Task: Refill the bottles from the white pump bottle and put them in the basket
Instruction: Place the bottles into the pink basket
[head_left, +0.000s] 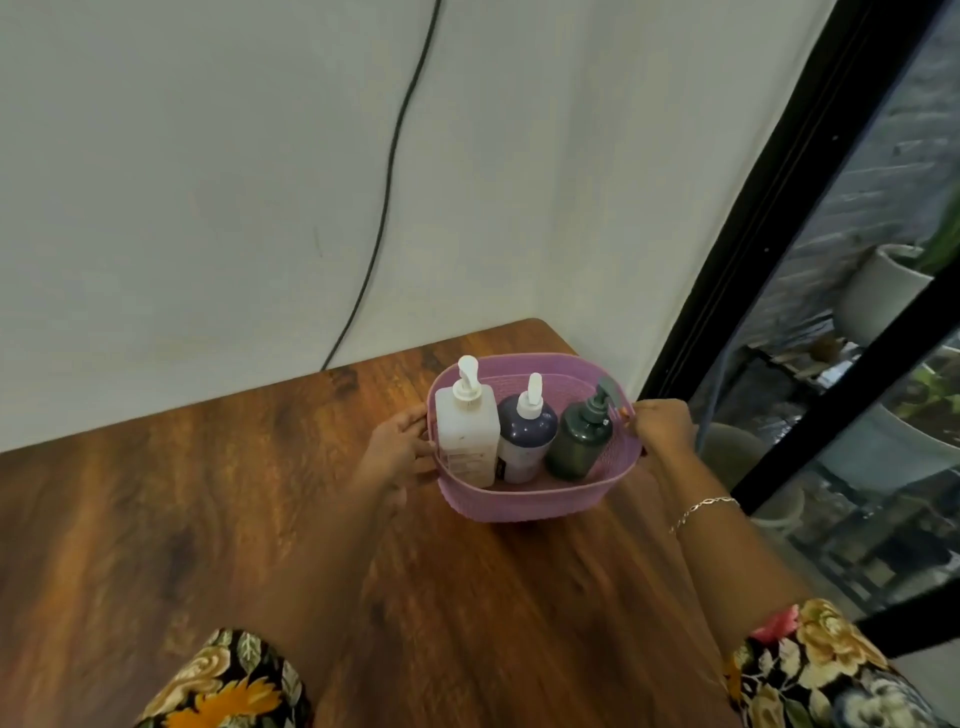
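A pink woven basket (524, 503) sits near the far right corner of the wooden table (208, 519). Three pump bottles stand upright inside it: the white pump bottle (466, 434) at the left, a purple bottle with a white pump (525, 436) in the middle, and a dark green bottle (581, 441) at the right. My left hand (400, 447) grips the basket's left end. My right hand (661, 425) grips its right end at the rim.
A white wall runs behind the table, with a black cable (395, 171) hanging down it. To the right is a black-framed glass door (753, 270), with plant pots behind it. The table's right edge lies close beside the basket.
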